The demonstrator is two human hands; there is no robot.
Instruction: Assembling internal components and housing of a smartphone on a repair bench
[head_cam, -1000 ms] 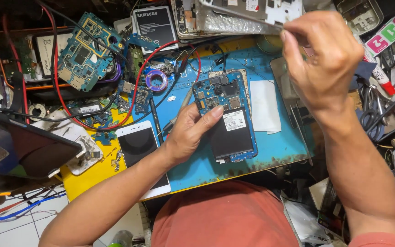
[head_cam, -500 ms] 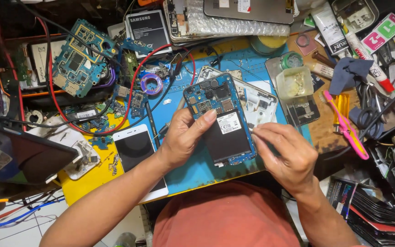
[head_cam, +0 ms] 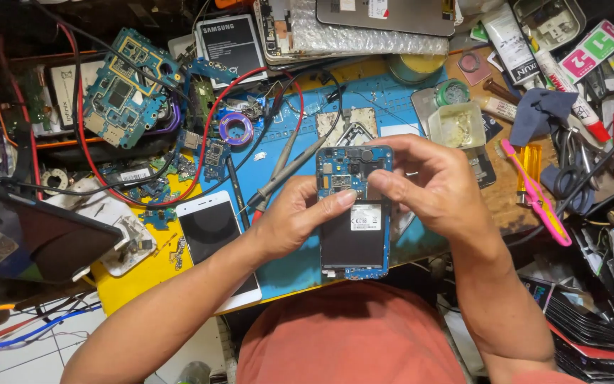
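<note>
An opened blue phone [head_cam: 355,235], back cover off, shows its circuit board at the top and a black battery with a white label below. My left hand [head_cam: 294,217] grips its left edge, thumb across the board. My right hand [head_cam: 428,181] holds the upper right corner, its fingertips pinched together on the board near the camera. The phone is lifted above the blue work mat [head_cam: 293,267], over my lap.
A white phone [head_cam: 214,235] lies screen-up on the left of the mat. Loose circuit boards [head_cam: 126,89], red and black wires, probes [head_cam: 286,174], a small plastic box [head_cam: 458,124], pink tweezers [head_cam: 534,192], glue tubes and a dark tablet [head_cam: 15,235] crowd the bench.
My right hand came down from the back of the bench to the phone's lower right, then moved up to its top corner. The phone has been lifted off the mat toward me.
</note>
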